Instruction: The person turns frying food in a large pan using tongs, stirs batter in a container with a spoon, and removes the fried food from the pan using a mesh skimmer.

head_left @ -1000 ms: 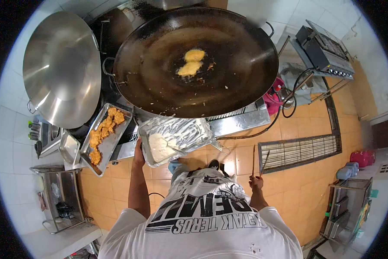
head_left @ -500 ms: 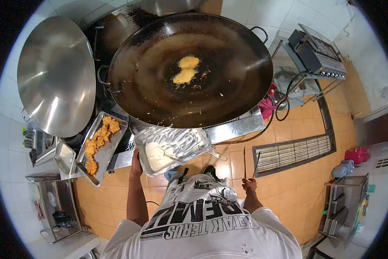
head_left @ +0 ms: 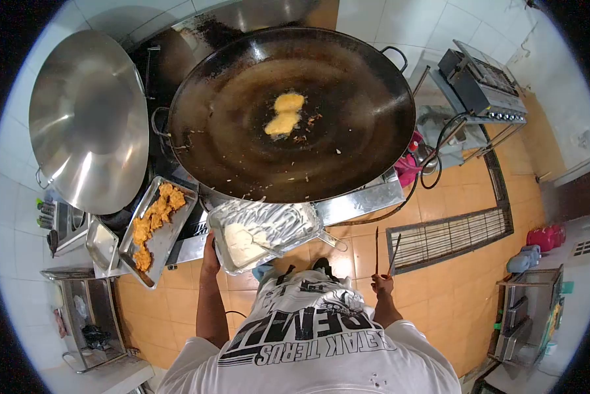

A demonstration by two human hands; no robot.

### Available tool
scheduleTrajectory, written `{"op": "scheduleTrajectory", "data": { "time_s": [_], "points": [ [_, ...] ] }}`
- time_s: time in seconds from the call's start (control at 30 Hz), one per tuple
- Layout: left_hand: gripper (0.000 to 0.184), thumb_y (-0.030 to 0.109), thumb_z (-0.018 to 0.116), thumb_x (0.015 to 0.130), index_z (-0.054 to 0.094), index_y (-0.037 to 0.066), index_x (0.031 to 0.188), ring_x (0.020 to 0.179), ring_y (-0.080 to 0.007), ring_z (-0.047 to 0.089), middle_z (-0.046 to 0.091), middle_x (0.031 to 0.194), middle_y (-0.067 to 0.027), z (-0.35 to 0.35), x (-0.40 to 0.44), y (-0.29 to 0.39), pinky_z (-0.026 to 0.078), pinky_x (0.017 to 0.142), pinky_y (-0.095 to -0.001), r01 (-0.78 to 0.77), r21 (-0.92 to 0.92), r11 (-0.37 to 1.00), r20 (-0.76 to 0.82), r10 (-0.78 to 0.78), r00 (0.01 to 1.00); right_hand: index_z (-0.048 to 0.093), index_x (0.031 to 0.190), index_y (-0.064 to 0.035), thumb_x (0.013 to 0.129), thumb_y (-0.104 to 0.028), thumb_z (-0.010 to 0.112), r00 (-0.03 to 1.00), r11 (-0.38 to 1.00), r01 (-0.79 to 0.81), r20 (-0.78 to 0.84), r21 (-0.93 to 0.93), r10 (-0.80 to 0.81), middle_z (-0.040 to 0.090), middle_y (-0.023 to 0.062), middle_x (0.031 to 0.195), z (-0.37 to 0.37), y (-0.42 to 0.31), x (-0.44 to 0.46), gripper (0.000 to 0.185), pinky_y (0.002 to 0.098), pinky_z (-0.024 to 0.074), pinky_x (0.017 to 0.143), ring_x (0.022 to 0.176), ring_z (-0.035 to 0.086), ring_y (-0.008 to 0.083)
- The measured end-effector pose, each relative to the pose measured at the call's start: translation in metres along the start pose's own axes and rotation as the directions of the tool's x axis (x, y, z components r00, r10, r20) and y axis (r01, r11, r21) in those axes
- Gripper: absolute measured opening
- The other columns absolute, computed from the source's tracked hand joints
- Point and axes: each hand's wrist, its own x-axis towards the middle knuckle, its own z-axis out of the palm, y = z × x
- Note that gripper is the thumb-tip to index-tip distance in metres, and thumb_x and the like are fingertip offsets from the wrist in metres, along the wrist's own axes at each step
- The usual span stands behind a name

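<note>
My left hand [head_left: 210, 255] grips the left side of a metal tray [head_left: 232, 266] below the wok. White batter [head_left: 245, 241] is pooled and smeared inside it, and its fingers are partly hidden by the rim. A utensil with a looped wire handle [head_left: 334, 242] rests across the tray's right side. Off to the right, my right hand [head_left: 382, 284] is closed around a pair of long dark chopsticks [head_left: 376, 249], tips apart and pointing forward. Two yellow battered pieces [head_left: 285, 114] fry in oil in the large wok [head_left: 347, 157], near its middle, touching each other.
Left of the batter stands a metal tray [head_left: 170, 240] of orange fried pieces [head_left: 153, 220], beside a smaller tray [head_left: 101, 244]. A big steel pan [head_left: 88, 125] leans at the far left. A black stove-like appliance [head_left: 482, 85] sits at right; a hose [head_left: 410, 197] runs below the wok.
The whole view has shifted slightly downward. Both hands keep their hold, and the frying pieces stay near the wok's middle.
</note>
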Motion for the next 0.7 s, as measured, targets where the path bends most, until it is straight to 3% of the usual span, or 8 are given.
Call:
{"op": "scheduleTrajectory", "data": {
  "time_s": [0.37, 0.4, 0.43, 0.5, 0.53, 0.6, 0.7],
  "points": [
    [0.055, 0.045, 0.042, 0.092, 0.044, 0.003, 0.129, 0.11, -0.0226, 0.052, 0.055, 0.122, -0.0107, 0.005, -0.001, 0.002, 0.04, 0.097, -0.0335, -0.059, 0.027, 0.998, 0.081, 0.057, 0.995, 0.043, 0.109, 0.0008, 0.072, 0.001, 0.069, 1.0, 0.991, -0.018, -0.005, 0.132, 0.019, 0.061, 0.0168, 0.069, -0.013, 0.005, -0.012, 0.045, 0.0299, 0.0418, 0.037, 0.045, 0.054, 0.02],
    [0.055, 0.045, 0.042, 0.092, 0.045, 0.003, 0.128, 0.11, -0.0224, 0.052, 0.055, 0.122, -0.0107, 0.008, -0.002, 0.004, 0.04, 0.096, -0.0334, -0.063, 0.033, 0.997, 0.067, 0.061, 0.996, 0.046, 0.109, 0.0006, 0.07, -0.001, 0.071, 0.997, 0.953, -0.015, 0.073, 0.302, -0.008, 0.062, 0.0165, 0.067, -0.021, 0.028, 0.013, 0.046, 0.0301, 0.0411, 0.035, 0.042, 0.053, 0.02],
    [0.055, 0.045, 0.042, 0.092, 0.045, 0.003, 0.128, 0.11, -0.0223, 0.052, 0.055, 0.121, -0.0106, 0.008, -0.004, 0.002, 0.04, 0.096, -0.0334, -0.063, 0.041, 0.997, 0.046, 0.062, 0.997, 0.046, 0.109, 0.0003, 0.07, -0.002, 0.071, 0.998, 0.994, 0.057, 0.022, 0.098, -0.06, 0.062, 0.0163, 0.068, -0.027, 0.045, 0.042, 0.046, 0.0302, 0.0413, 0.035, 0.042, 0.053, 0.0202],
    [0.055, 0.044, 0.042, 0.093, 0.044, 0.004, 0.129, 0.111, -0.0223, 0.052, 0.055, 0.122, -0.0106, 0.004, -0.004, -0.003, 0.04, 0.096, -0.0338, -0.045, 0.028, 0.999, 0.02, 0.044, 0.999, 0.046, 0.108, -0.0005, 0.069, -0.002, 0.071, 0.984, 0.933, 0.156, -0.033, -0.324, -0.176, 0.063, 0.016, 0.069, -0.034, 0.075, 0.077, 0.046, 0.0305, 0.0418, 0.035, 0.042, 0.053, 0.0206],
    [0.054, 0.044, 0.041, 0.093, 0.044, 0.004, 0.129, 0.111, -0.0223, 0.052, 0.055, 0.122, -0.0106, 0.001, -0.003, -0.004, 0.04, 0.096, -0.034, -0.035, 0.029, 0.999, 0.009, 0.034, 0.999, 0.045, 0.107, -0.0019, 0.069, -0.003, 0.071, 0.995, 0.997, -0.051, -0.09, -0.05, 0.046, 0.062, 0.0153, 0.07, -0.018, 0.004, 0.0, 0.046, 0.0302, 0.0425, 0.036, 0.043, 0.053, 0.0204],
    [0.054, 0.043, 0.04, 0.094, 0.043, 0.004, 0.13, 0.111, -0.0223, 0.052, 0.054, 0.123, -0.0102, 0.008, -0.005, 0.001, 0.04, 0.096, -0.034, -0.055, 0.057, 0.997, -0.029, 0.056, 0.998, 0.042, 0.102, -0.0015, 0.073, -0.003, 0.068, 0.997, 1.0, 0.008, -0.072, -0.017, -0.009, 0.061, 0.0153, 0.069, -0.016, 0.005, -0.006, 0.039, 0.0287, 0.0418, 0.036, 0.045, 0.054, 0.0189],
    [0.054, 0.043, 0.04, 0.094, 0.043, 0.003, 0.13, 0.111, -0.0221, 0.052, 0.054, 0.124, -0.0099, 0.017, -0.008, 0.008, 0.039, 0.097, -0.0337, -0.062, 0.057, 0.996, 0.038, 0.06, 0.997, 0.041, 0.097, -0.001, 0.076, -0.002, 0.065, 0.998, 0.998, 0.025, -0.053, 0.054, -0.022, 0.059, 0.0141, 0.067, -0.01, -0.003, -0.013, 0.032, 0.0284, 0.0407, 0.037, 0.046, 0.053, 0.0178]
  ]
}}
